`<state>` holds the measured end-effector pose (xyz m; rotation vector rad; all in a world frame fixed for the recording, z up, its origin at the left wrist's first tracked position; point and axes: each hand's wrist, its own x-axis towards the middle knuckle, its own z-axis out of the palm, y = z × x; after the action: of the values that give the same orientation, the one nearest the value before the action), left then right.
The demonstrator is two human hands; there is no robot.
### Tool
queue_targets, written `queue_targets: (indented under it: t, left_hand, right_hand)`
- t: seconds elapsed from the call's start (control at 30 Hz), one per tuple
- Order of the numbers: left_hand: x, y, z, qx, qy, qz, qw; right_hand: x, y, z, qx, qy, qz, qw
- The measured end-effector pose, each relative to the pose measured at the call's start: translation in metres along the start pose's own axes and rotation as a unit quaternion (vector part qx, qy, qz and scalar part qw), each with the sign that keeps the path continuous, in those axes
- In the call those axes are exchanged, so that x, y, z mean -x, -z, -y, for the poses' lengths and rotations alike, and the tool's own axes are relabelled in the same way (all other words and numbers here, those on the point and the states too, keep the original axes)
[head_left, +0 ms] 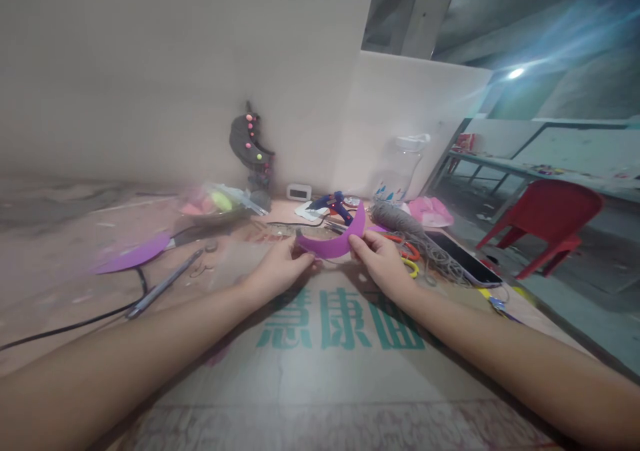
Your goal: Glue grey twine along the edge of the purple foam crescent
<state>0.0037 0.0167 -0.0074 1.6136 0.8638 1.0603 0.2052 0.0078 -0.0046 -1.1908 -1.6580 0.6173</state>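
Note:
A purple crescent-shaped cutout (pixel 330 246) is held up between my two hands, its points curving upward. My left hand (pixel 286 264) pinches its left side, fingers closed. On the right side, my right hand (pixel 376 256) grips it between thumb and fingers. Just behind the cutout lies a blue glue gun (pixel 337 204). Scissors with orange handles (pixel 407 245) and a yellow loop (pixel 411 268) lie close to my right hand. A skein of grey yarn (pixel 400 221) trails loose strands beyond it.
A grey crescent ornament with coloured beads (pixel 245 141) stands against the wall. Around the table are a clear bottle (pixel 400 167), a phone (pixel 465 257), a pen (pixel 165 284), a purple sheet (pixel 135 252), a black cable (pixel 75 327) and a small digital display (pixel 299 192). A red chair (pixel 555 214) stands right.

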Motion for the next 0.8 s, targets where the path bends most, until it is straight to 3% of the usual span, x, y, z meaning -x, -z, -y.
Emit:
queue_targets:
  t: [0.17, 0.37, 0.53, 0.7, 0.8]
  left_hand:
    - [-0.001, 0.002, 0.005, -0.013, 0.012, -0.032, 0.999]
    - [0.000, 0.002, 0.002, 0.086, 0.072, -0.027, 0.993]
    - [-0.002, 0.002, 0.002, 0.051, 0.074, -0.043, 0.995]
    - [-0.004, 0.006, 0.011, -0.047, 0.011, -0.041, 0.998]
    - [-0.004, 0.007, 0.015, -0.091, 0.006, -0.036, 0.995]
  right_hand:
    - [-0.001, 0.000, -0.003, 0.003, -0.008, 0.015, 1.000]
    - [-0.002, -0.001, -0.005, -0.009, -0.022, 0.007, 1.000]
    - [-0.006, 0.000, -0.006, -0.017, -0.019, 0.024, 0.999]
    - [-0.028, 0.024, -0.006, 0.013, 0.033, -0.024, 0.999]
    - [-0.043, 0.044, -0.009, 0.070, 0.018, -0.027, 0.997]
